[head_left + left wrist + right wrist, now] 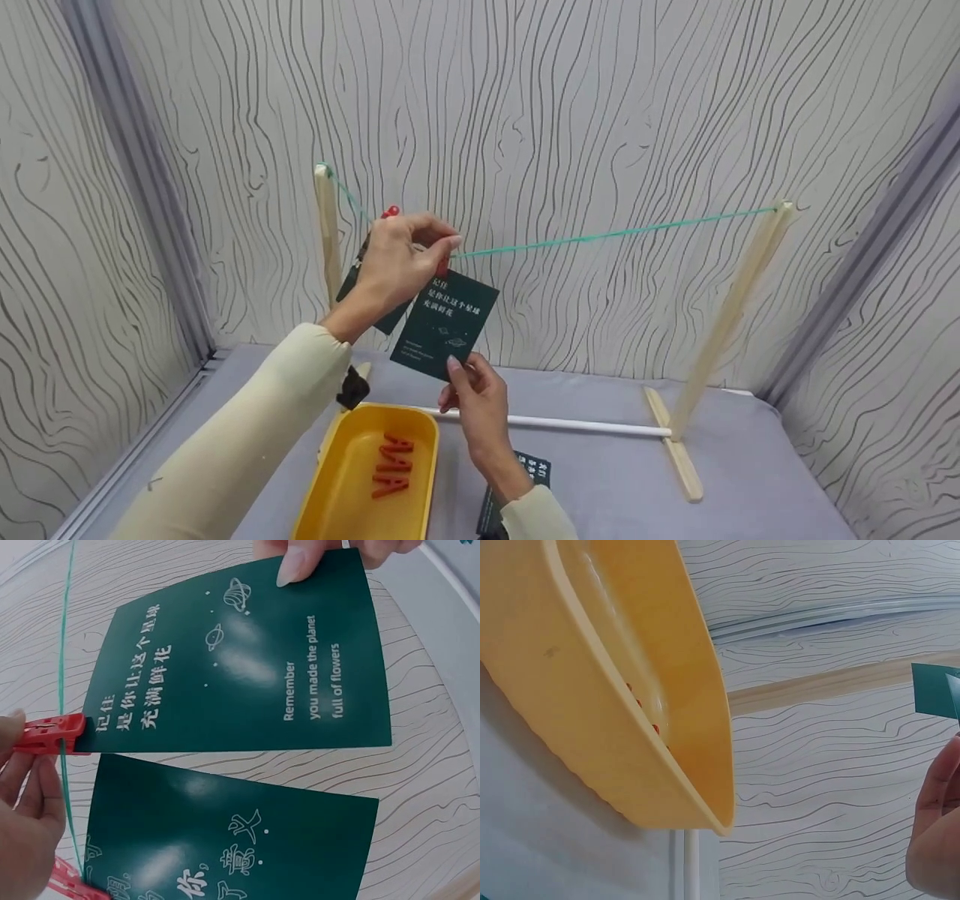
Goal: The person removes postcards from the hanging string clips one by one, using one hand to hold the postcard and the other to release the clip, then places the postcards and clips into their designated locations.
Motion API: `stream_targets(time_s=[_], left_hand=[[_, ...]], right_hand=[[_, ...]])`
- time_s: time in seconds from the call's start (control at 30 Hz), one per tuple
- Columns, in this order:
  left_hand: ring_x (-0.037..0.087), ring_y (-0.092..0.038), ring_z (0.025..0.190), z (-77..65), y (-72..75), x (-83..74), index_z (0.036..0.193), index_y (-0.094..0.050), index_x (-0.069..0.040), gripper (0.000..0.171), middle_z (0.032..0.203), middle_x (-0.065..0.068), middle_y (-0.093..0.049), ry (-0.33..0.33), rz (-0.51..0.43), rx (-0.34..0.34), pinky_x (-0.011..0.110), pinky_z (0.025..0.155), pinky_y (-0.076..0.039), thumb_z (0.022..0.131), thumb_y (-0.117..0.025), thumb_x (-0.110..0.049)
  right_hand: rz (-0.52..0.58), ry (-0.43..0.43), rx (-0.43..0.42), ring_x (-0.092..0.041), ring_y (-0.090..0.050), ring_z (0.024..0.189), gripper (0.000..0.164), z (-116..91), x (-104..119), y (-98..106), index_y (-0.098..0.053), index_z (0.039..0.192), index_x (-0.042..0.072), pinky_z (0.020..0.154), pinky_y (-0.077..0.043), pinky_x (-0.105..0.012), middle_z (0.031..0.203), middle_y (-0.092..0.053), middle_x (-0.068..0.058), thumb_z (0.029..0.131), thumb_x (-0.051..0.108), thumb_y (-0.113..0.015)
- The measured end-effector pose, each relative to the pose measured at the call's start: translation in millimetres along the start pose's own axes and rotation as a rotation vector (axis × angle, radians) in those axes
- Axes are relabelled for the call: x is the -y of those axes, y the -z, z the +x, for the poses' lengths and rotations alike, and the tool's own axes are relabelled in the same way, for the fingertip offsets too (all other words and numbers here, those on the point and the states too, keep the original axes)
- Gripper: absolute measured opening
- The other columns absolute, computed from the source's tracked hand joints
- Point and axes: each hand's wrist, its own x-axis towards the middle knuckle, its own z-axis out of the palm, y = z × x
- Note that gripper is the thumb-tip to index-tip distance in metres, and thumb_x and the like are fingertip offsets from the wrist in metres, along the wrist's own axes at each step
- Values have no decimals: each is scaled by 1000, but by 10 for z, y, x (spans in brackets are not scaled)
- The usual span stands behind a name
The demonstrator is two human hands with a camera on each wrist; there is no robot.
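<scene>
My left hand (394, 259) pinches the handle end of a red clothespin (54, 733) between thumb and finger. The clothespin sits across the green string (585, 238), its jaws at a top corner of a dark green card (450, 322) printed with white text and planets. At the card's lower edge, my right hand (482, 401) holds it between thumb and fingers. Beside it hangs a second green card (225, 840), with another red clothespin (75, 881) at its top corner; the left hand partly hides this card in the head view.
Wooden posts (327, 232) carry the string's ends, the right post (731, 315) standing on a wooden foot (679, 461). A white rod (585, 426) runs low between them. The yellow tray (433, 450) contains several red clothespins (394, 469). More green cards (536, 466) lie under the right forearm.
</scene>
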Motion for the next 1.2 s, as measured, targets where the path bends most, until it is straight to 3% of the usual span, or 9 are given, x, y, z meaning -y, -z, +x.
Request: stream_targets(time_s=[0.27, 0.4, 0.67, 0.9, 1.03, 1.2], left_hand=[[7, -68, 83, -13, -2, 29, 99, -74, -17, 10, 93, -4, -76, -72, 7, -28, 28, 79, -57, 92, -69, -22], [7, -68, 81, -30, -3, 36, 101, -73, -15, 12, 93, -3, -76, -135, 20, -59, 30, 76, -58, 92, -69, -22], [11, -68, 90, -68, -19, 30, 105, -71, -11, 17, 99, 2, -75, -310, 93, -108, 27, 86, -56, 93, -68, -22], [13, -69, 93, -84, 2, -16, 106, -71, -9, 18, 99, 4, -75, -472, 93, -214, 27, 87, -57, 93, -68, -21], [14, -70, 93, -98, 25, -54, 106, -72, -9, 18, 100, 4, -75, -508, 38, -274, 27, 88, -57, 91, -70, -18], [14, -70, 94, -148, 61, -80, 106, -71, -9, 18, 100, 4, -75, -492, 7, -293, 25, 89, -55, 90, -71, -17]], right_hand=[[-11, -26, 8, -25, -62, 69, 34, -74, -70, 14, -63, 118, 24, 79, -60, -30, 82, -65, -8, 94, 48, -60], [-19, -31, 28, -24, -62, 67, 34, -115, -108, 21, -63, 118, 21, 77, -60, -29, 81, -67, -7, 94, 45, -61], [-25, -94, 34, -16, -60, 65, 35, -214, -112, 56, -62, 119, 14, 72, -57, -25, 80, -67, -3, 96, 40, -60], [-56, -162, 15, -15, -59, 65, 35, -275, -151, 171, -62, 119, 12, 70, -55, -24, 83, -70, -4, 96, 39, -60], [-53, -191, 8, -15, -59, 65, 35, -298, -183, 261, -62, 121, 12, 68, -54, -25, 91, -73, -6, 96, 37, -61], [-39, -219, -11, -15, -59, 66, 35, -322, -207, 386, -62, 123, 12, 68, -52, -25, 98, -74, -3, 97, 35, -60]])
